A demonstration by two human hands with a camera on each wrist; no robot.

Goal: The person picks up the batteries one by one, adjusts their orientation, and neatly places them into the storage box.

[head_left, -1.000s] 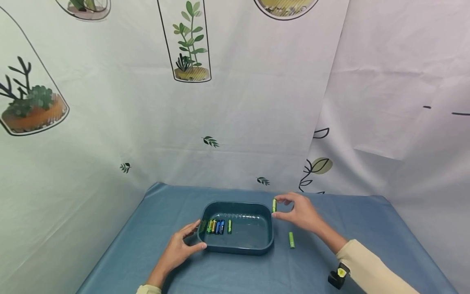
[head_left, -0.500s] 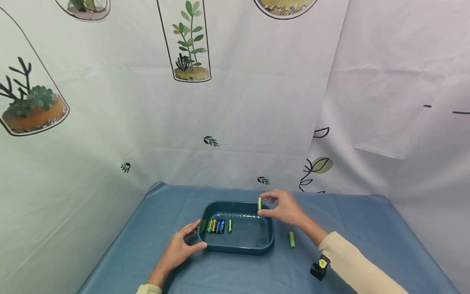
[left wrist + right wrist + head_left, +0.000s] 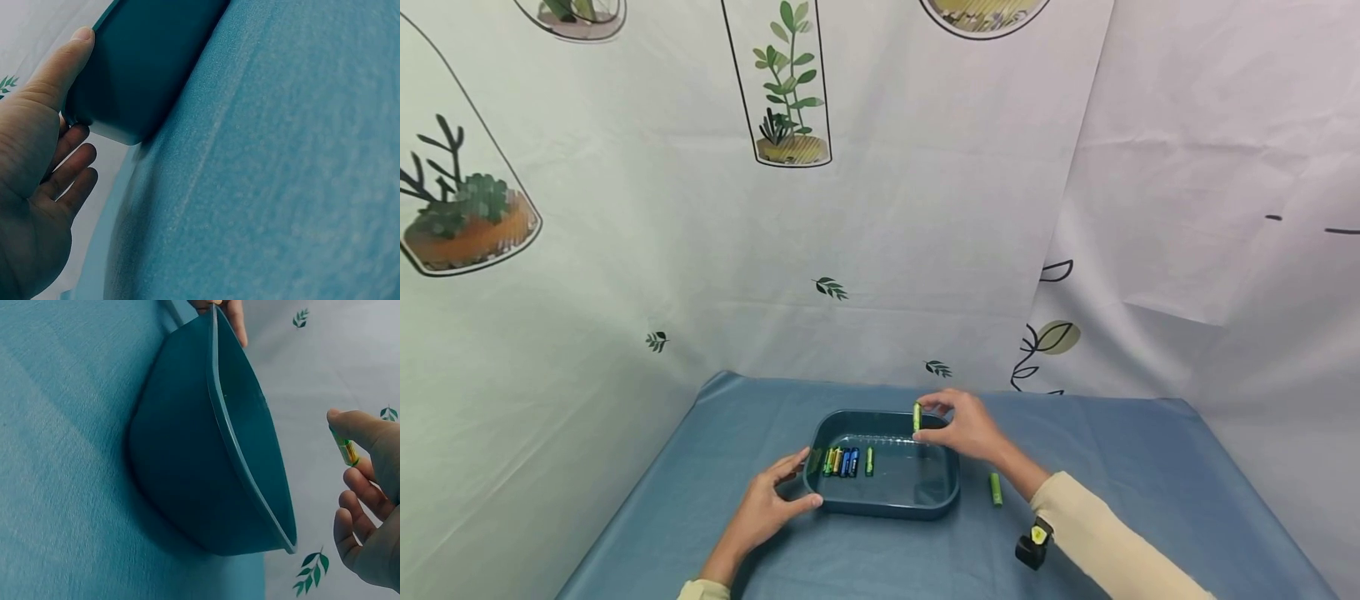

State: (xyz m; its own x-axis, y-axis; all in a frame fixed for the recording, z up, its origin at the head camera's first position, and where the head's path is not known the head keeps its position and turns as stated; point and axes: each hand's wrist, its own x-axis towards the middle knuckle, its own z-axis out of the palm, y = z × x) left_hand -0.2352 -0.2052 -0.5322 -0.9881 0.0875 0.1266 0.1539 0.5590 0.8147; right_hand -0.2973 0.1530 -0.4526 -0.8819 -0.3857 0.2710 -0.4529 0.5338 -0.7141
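Note:
A dark teal rectangular tray [image 3: 891,507] stands on the blue cloth, with several batteries [image 3: 841,462] upright-aligned in a row at its left side. One green battery [image 3: 869,462] lies slightly apart from that row. My left hand [image 3: 767,507] holds the tray's near left corner, thumb [image 3: 74,53] at the rim and fingers along the left side. Above the tray's far right part, my right hand [image 3: 966,425] pinches another green battery [image 3: 345,447] end to end between thumb and finger. It is clear of the tray floor.
One more green battery [image 3: 996,490] lies on the blue tablecloth [image 3: 1075,450] to the right of the tray, below my right forearm. A white cloth wall [image 3: 880,225] with printed plants rises behind the table. A black wrist device [image 3: 1033,543] hangs under the right sleeve.
My right hand has carried its green battery leftward, from beside the tray's right rim to above the tray. The left hand, the tray and the other batteries stay in place.

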